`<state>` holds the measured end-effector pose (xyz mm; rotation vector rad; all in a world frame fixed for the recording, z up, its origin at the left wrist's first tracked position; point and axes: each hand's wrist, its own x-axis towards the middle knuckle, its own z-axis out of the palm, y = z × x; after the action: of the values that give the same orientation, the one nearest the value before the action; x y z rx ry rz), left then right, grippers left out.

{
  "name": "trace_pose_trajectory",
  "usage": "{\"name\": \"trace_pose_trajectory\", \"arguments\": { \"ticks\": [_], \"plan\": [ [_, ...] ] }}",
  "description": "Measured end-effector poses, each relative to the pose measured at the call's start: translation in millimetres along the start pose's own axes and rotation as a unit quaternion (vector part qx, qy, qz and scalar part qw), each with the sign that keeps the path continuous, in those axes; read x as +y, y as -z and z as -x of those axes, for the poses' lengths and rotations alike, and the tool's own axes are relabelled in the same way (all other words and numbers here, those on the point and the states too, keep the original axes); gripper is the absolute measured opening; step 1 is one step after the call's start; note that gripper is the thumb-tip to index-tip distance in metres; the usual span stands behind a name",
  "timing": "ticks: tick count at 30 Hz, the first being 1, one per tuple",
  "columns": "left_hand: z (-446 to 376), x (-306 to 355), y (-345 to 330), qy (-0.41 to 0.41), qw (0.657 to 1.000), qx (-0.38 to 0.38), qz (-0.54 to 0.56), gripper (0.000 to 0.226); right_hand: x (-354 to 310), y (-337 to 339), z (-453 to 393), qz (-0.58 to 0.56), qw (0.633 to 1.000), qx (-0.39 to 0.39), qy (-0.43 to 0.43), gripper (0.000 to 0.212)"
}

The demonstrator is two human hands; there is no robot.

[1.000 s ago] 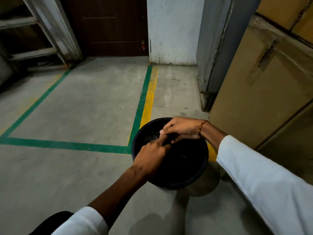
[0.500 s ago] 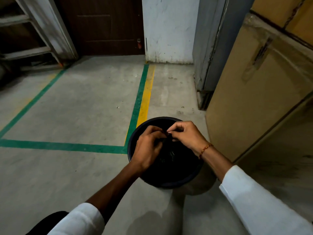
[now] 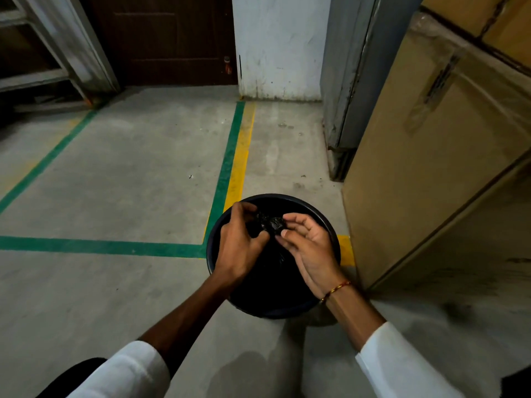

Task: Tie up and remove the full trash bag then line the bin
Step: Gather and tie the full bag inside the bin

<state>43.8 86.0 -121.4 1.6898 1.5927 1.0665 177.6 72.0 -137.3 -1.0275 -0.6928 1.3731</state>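
A round dark bin (image 3: 326,222) stands on the concrete floor beside a cardboard box. Inside it sits a black trash bag (image 3: 270,271), its top gathered into a small bunch (image 3: 270,222) above the middle of the bin. My left hand (image 3: 240,248) is over the bin's left half, fingers curled round the bunch. My right hand (image 3: 309,248) is over the right half, palm turned up, with its thumb and fingertips pinching the bunch from the right. The bag's contents are hidden.
A large cardboard box (image 3: 431,168) stands close on the bin's right. A grey door frame (image 3: 350,81) and a white wall (image 3: 278,44) lie beyond. Green and yellow floor lines (image 3: 230,173) run past the bin. A metal rack (image 3: 43,53) is at the far left.
My right hand has swung from above the bin round to its right side and turned palm up. My left hand stays on the gathered bag top. The view has shifted slightly.
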Motion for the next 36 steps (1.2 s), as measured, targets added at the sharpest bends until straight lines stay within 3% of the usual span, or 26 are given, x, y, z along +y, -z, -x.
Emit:
{"name": "trace_pose_trajectory", "arguments": {
  "ticks": [5, 11, 15, 24, 30, 36],
  "plan": [
    [-5.0, -2.0, 0.9, 0.027, 0.999, -0.022, 0.003, 0.018, 5.2, -0.7, -1.2, 0.108, 0.993, -0.002, 0.041, 0.026],
    [-5.8, 2.5, 0.0, 0.043, 0.999, -0.018, -0.003, 0.014, 14.3, 2.7, 9.2, 0.330, 0.932, -0.055, 0.139, 0.035],
    [-2.3, 5.3, -4.9, 0.025, 0.999, -0.009, -0.026, 0.003, 18.4, -3.1, 5.4, 0.425, 0.888, 0.008, 0.177, 0.033],
    [-0.3, 6.3, -4.5, 0.065, 0.997, -0.044, 0.009, 0.016, 20.0, -8.6, 4.5, 0.261, 0.959, 0.092, 0.063, 0.011],
    [-1.2, 5.5, -4.9, 0.156, 0.975, -0.110, 0.116, 0.007, 25.3, -4.8, 2.8, 0.218, 0.968, 0.125, 0.020, 0.010],
    [-7.7, 0.6, -0.4, 0.189, 0.952, -0.137, 0.200, 0.007, 20.8, -4.2, 7.3, 0.210, 0.975, 0.061, 0.039, 0.016]
  ]
}}
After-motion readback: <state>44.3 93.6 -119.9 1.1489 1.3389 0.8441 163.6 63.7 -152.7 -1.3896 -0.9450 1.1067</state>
